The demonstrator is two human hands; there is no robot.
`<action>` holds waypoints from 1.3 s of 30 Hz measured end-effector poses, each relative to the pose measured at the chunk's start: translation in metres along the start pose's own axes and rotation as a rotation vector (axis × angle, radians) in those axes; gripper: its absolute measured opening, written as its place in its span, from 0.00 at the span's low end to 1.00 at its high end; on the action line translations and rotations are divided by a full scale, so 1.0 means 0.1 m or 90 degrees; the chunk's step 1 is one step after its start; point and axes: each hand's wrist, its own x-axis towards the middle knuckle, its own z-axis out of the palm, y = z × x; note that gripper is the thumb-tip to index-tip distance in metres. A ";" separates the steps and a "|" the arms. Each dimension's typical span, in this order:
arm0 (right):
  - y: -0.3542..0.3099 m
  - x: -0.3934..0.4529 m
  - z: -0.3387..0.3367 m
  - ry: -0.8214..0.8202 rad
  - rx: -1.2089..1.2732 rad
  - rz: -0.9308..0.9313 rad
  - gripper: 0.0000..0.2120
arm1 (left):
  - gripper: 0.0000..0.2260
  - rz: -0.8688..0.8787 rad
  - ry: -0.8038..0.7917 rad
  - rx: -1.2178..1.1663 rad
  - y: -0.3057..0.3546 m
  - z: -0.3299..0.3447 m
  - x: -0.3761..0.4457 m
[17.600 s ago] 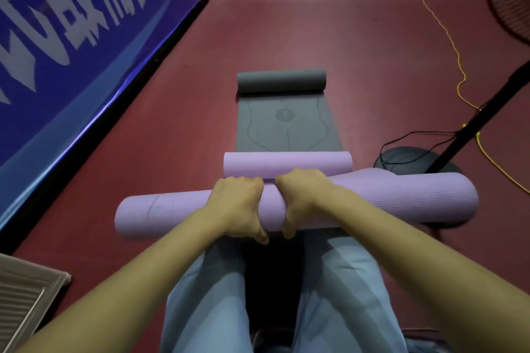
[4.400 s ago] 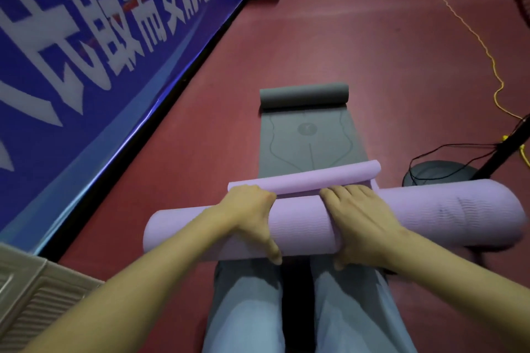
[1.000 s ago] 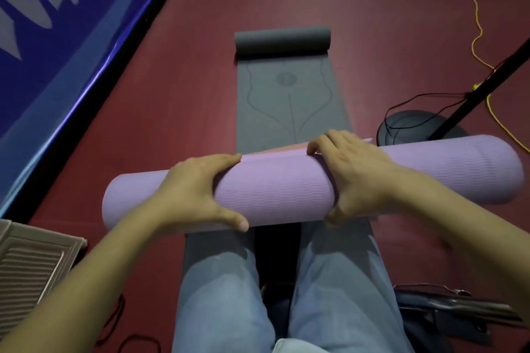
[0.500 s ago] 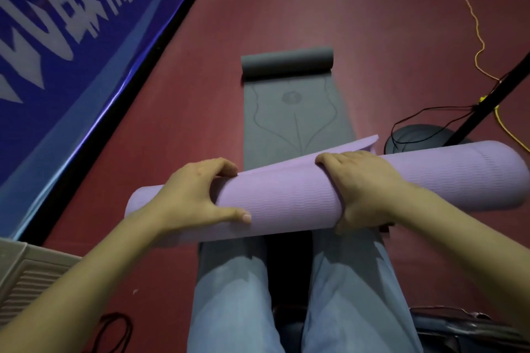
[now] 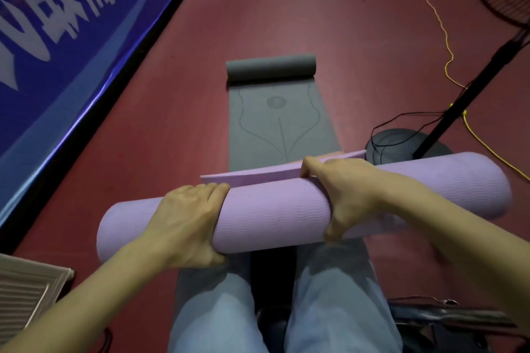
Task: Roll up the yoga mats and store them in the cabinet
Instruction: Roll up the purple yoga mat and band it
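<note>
Head view: two yoga mats. One purple mat (image 5: 275,209), ribbed wavy texture, is a thick cylinder lying crosswise over the person's thighs, its loose end flap (image 5: 258,176) sticking out flat on the far side. One grey mat (image 5: 279,123), smooth with a thin line drawing, lies flat on the red floor (image 5: 329,14) beyond, its far end a small roll. Left hand (image 5: 186,223) curls over the purple roll, fingers wrapped round it; right hand (image 5: 344,192) grips it likewise, fingertips at the flap. One fan stand (image 5: 470,86), round base, right. One blue banner (image 5: 66,37) left.
</note>
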 end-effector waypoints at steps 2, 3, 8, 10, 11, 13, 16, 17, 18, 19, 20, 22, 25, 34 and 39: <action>-0.01 -0.08 0.01 -0.040 0.021 -0.003 0.47 | 0.35 0.007 -0.027 0.000 0.08 -0.05 -0.09; -0.01 -0.10 0.01 -0.059 0.036 -0.004 0.46 | 0.35 0.009 -0.058 -0.002 0.10 -0.08 -0.11; -0.06 -0.18 -0.01 -0.151 0.108 0.012 0.42 | 0.42 0.015 -0.274 -0.022 0.00 -0.31 0.03; -0.06 -0.22 0.08 -0.167 0.123 0.024 0.39 | 0.43 0.026 -0.337 -0.049 -0.07 -0.35 0.17; -0.07 -0.24 0.11 -0.147 0.110 0.022 0.38 | 0.42 0.026 -0.359 -0.069 -0.11 -0.35 0.26; -0.06 -0.29 0.16 -0.018 0.033 0.009 0.43 | 0.40 0.009 -0.414 -0.160 -0.25 -0.30 0.49; -0.14 -0.32 0.31 0.198 -0.077 -0.021 0.49 | 0.43 -0.046 -0.536 -0.433 -0.56 -0.14 0.78; -0.19 -0.29 0.38 0.215 -0.117 -0.013 0.53 | 0.46 -0.056 -0.545 -0.499 -0.64 -0.10 0.85; -0.24 -0.25 0.44 0.202 -0.150 0.007 0.58 | 0.49 -0.058 -0.530 -0.533 -0.70 -0.05 0.90; -0.26 -0.19 0.47 0.173 -0.168 0.031 0.62 | 0.53 -0.056 -0.499 -0.548 -0.75 0.00 0.96; -0.27 -0.13 0.45 0.146 -0.177 0.047 0.65 | 0.57 -0.063 -0.461 -0.553 -0.79 0.03 1.01; -0.22 -0.02 0.34 0.098 -0.182 0.062 0.68 | 0.56 -0.085 -0.365 -0.577 -0.84 0.09 1.05; -0.09 0.12 0.22 0.085 -0.196 0.073 0.68 | 0.36 -0.096 -0.173 -0.590 -0.87 0.14 0.98; 0.07 0.42 0.16 0.116 -0.160 0.046 0.49 | 0.49 -0.066 -0.239 0.032 -0.35 0.02 0.82; 0.03 0.47 0.13 0.133 -0.137 0.029 0.46 | 0.46 -0.092 -0.125 -0.045 -0.44 0.21 0.66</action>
